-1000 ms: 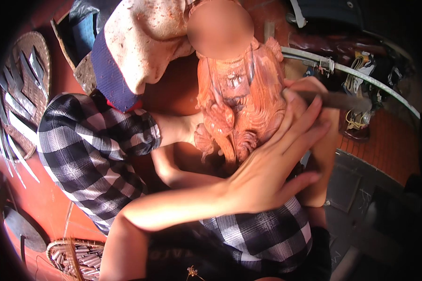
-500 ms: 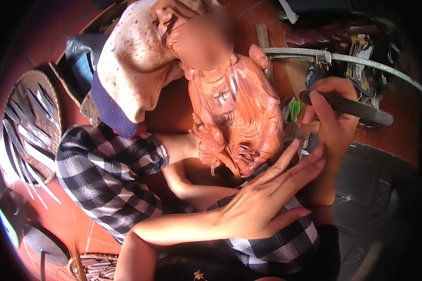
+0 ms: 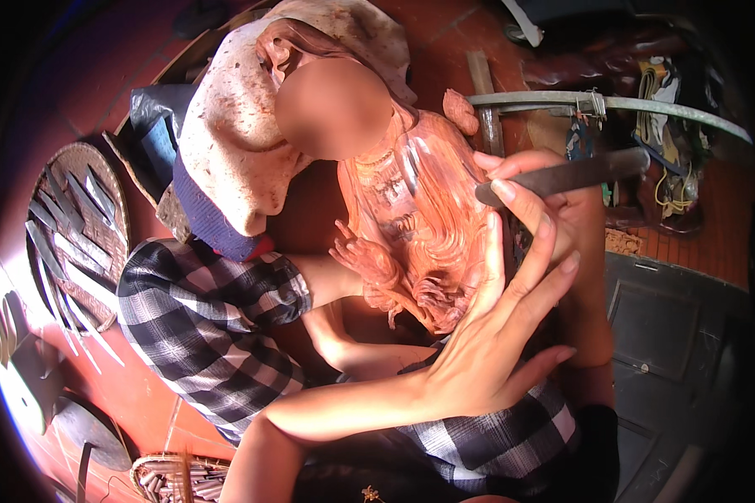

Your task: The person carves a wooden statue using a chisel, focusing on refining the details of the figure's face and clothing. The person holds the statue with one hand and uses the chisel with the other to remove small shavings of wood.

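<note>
A reddish carved wooden statue (image 3: 394, 201) with draped robes leans back in the middle. My right hand (image 3: 554, 201) is closed around a flat dark tool with a rounded end (image 3: 591, 174). Its left tip is close to the statue's right side; I cannot tell whether they touch. My left hand (image 3: 486, 352) comes from the lower left with its fingers stretched apart and nothing held. Its fingertips overlap the statue's lower right edge, just below the tool. Another person's arm (image 3: 335, 278), in a black-and-white plaid sleeve, reaches behind the statue's raised carved hand.
A pale, brown-spotted thing with a navy edge (image 3: 235, 126) lies beside the statue's head. At left, a woven tray (image 3: 119, 210) carries several metal blades, and a basket (image 3: 138, 469) holds small sticks. A curved metal bar (image 3: 671, 113) crosses the upper right, above a dark panel (image 3: 654, 335).
My right hand has brought the tool leftward, close to the statue. My left hand has risen with its fingertips over the statue's edge. The whole view has shifted slightly.
</note>
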`<state>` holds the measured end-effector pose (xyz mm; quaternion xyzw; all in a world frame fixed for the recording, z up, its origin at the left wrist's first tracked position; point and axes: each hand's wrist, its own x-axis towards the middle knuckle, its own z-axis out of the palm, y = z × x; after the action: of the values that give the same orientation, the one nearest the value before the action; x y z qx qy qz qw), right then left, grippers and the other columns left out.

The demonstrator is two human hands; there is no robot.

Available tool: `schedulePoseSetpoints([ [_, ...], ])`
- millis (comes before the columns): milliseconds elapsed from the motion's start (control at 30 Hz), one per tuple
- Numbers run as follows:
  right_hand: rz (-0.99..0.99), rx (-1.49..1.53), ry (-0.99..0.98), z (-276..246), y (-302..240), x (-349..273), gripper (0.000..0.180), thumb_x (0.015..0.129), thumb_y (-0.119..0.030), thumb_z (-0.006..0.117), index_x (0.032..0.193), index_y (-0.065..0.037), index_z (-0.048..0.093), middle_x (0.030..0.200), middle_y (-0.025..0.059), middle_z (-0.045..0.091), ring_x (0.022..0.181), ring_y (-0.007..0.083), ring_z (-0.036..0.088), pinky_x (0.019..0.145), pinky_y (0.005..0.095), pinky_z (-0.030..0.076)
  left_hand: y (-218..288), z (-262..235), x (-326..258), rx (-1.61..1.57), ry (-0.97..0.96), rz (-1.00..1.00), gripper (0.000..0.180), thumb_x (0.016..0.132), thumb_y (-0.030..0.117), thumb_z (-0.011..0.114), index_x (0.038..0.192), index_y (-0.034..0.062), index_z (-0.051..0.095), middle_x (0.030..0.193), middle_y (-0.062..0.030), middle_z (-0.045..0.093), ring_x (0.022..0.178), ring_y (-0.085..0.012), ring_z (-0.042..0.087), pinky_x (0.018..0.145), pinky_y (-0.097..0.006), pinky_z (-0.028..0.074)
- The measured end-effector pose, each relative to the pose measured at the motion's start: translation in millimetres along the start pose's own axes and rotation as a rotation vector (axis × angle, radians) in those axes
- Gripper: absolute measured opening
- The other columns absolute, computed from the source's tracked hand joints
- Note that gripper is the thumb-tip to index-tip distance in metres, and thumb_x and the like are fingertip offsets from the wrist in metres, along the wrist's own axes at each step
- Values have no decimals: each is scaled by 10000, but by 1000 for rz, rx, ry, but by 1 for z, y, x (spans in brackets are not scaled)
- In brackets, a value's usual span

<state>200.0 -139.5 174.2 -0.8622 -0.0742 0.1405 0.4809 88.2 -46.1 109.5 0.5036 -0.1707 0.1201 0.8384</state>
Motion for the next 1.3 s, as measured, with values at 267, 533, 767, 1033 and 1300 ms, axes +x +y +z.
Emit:
schedulePoseSetpoints([
  [267, -291, -360, 70, 8, 10, -14, 63, 898, -20, 709, 949, 7, 735, 1037, 105, 759, 1015, 192, 718, 871, 309, 572, -6, 0, -1, -82, 7, -58, 948, 787, 59, 830, 1583, 20, 318, 1699, -245, 104, 1534, -559, -22, 1229, -597, 183],
  [533, -167, -347, 152, 6, 6, -10, 96, 883, -102, 742, 911, -15, 771, 961, 103, 793, 833, 152, 743, 757, 289, 589, -5, -10, 4, -103, -48, -81, 919, 797, 38, 811, 1581, 27, 330, 1700, -232, 111, 1546, -526, 12, 1244, -554, 203],
  [767, -147, -371, 166, 6, 7, -11, 120, 901, -122, 746, 909, -2, 759, 952, 94, 787, 719, 85, 662, 658, 252, 536, -4, -13, 5, -121, -49, -53, 899, 811, 21, 793, 1580, 25, 329, 1699, -232, 107, 1559, -487, 53, 1253, -542, 193],
  [1033, -205, -480, 31, 1, -1, -3, 162, 888, -134, 738, 932, 23, 743, 906, 121, 774, 712, 136, 690, 637, 288, 528, -4, -16, 7, -137, -44, -62, 914, 799, 6, 786, 1586, 28, 321, 1698, -241, 92, 1560, -491, 17, 1254, -541, 184],
  [1300, -367, -676, -105, -2, -11, 7, 194, 869, -156, 739, 912, 32, 725, 770, 118, 725, 689, 171, 692, 640, 306, 534, -3, -12, 6, -167, 17, -40, 907, 808, 10, 778, 1587, 23, 314, 1698, -254, 68, 1550, -513, -6, 1260, -533, 154],
])
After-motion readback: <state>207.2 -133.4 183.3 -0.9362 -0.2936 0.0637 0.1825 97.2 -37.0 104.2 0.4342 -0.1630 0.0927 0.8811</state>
